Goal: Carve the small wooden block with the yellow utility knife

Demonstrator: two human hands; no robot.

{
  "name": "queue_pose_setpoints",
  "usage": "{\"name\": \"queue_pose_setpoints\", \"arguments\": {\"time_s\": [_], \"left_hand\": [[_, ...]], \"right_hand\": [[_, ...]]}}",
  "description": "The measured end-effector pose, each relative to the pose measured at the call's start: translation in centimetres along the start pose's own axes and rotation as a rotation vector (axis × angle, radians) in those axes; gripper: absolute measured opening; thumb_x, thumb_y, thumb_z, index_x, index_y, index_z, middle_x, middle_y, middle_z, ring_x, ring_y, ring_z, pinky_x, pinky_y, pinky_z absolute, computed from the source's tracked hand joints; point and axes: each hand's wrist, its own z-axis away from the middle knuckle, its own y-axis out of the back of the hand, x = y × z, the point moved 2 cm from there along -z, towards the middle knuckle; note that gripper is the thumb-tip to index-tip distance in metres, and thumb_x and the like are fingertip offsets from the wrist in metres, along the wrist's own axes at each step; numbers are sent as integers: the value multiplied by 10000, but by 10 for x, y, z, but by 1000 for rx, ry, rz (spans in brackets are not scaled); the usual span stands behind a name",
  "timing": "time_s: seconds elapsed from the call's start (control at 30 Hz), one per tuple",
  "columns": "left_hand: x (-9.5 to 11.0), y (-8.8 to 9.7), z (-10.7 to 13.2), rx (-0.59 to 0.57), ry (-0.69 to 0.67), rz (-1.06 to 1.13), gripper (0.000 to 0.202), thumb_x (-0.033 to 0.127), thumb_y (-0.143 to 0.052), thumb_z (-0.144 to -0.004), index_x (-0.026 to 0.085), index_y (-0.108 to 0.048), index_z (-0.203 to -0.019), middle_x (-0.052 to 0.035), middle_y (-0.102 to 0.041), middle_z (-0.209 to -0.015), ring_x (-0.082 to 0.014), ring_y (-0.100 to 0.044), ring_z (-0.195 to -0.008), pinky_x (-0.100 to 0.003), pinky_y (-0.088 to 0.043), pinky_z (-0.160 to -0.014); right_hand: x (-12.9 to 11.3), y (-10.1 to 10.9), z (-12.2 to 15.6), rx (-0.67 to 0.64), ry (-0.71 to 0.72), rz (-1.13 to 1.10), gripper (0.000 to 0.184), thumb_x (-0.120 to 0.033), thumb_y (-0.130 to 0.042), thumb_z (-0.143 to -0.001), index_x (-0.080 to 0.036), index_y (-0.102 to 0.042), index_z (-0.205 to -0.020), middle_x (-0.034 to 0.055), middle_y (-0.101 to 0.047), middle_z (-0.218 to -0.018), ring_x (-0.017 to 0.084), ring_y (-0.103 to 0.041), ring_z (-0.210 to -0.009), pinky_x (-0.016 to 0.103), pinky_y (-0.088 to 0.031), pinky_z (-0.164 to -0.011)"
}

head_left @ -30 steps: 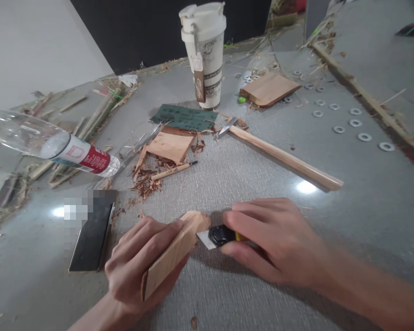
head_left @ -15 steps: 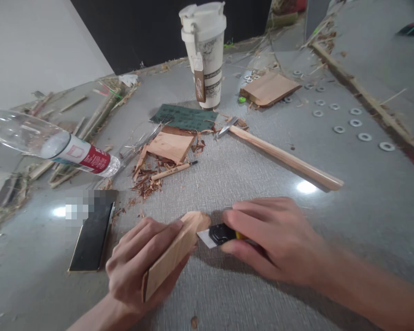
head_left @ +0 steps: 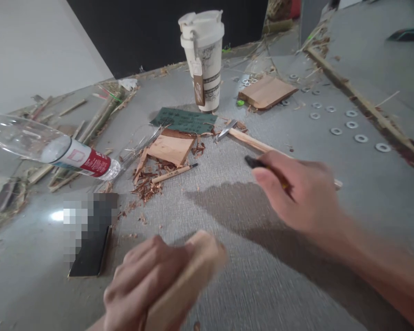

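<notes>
My left hand is closed around a light wooden piece with a rounded end, held low near the bottom edge and blurred by motion. My right hand is raised above the grey table, closed on a utility knife whose black tip pokes out past my fingers; a bit of yellow shows in the grip. The knife is well apart from the wooden piece. The right hand partly hides the handle of a hammer.
A flat wood block, shavings and a pencil lie ahead; green sandpaper and a white lidded cup behind. A plastic bottle lies left, a dark phone near it. Another wood block and several washers sit right.
My right hand lifted the knife up and away from the wooden piece toward the hammer. My left hand pulled the wooden piece back toward me and lower in view.
</notes>
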Motion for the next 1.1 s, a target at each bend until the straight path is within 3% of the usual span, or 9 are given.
{"name": "queue_pose_setpoints", "arguments": {"time_s": [0.17,0.43,0.7,1.0,1.1], "left_hand": [[-14,-1,-15,130,-25,11,137,53,-792,-870,91,-722,-981,-25,-759,-848,-116,-659,-674,-267,-540,-567],[-15,-5,-9,72,5,38,197,50,-760,-901,102,-747,-1090,-45,-763,-905,-144,-668,-733,-302,-555,-610],[-14,-4,-10,79,-14,39,179,28,-775,-882,74,-738,-1051,-49,-766,-919,-137,-674,-759,-295,-559,-624],[-3,-2,-17,112,100,-95,76,134,-681,-980,201,-701,-949,18,-756,-780,-113,-633,-572,-285,-538,-490],[6,0,-18,85,58,-111,113,153,-637,-1012,207,-700,-935,11,-740,-742,-118,-638,-541,-288,-509,-452]], "right_hand": [[-28,-2,11,-166,172,-159,379,-441,-428,-1139,-208,-592,-890,-42,-583,-681,102,-494,-557,273,-327,-559],[-46,-4,24,-257,291,-222,386,-458,-415,-1141,-212,-572,-889,-43,-583,-711,106,-495,-594,291,-346,-588],[-48,-9,25,-266,304,-217,410,-473,-419,-1141,-214,-547,-850,-45,-581,-718,104,-495,-588,300,-324,-577],[-52,-5,26,-230,380,-169,469,-484,-348,-1157,-207,-603,-877,-18,-587,-716,120,-495,-587,315,-353,-584],[-42,-7,19,-200,353,-102,467,-490,-367,-1150,-208,-637,-895,-6,-600,-705,125,-498,-573,314,-344,-566]]}}
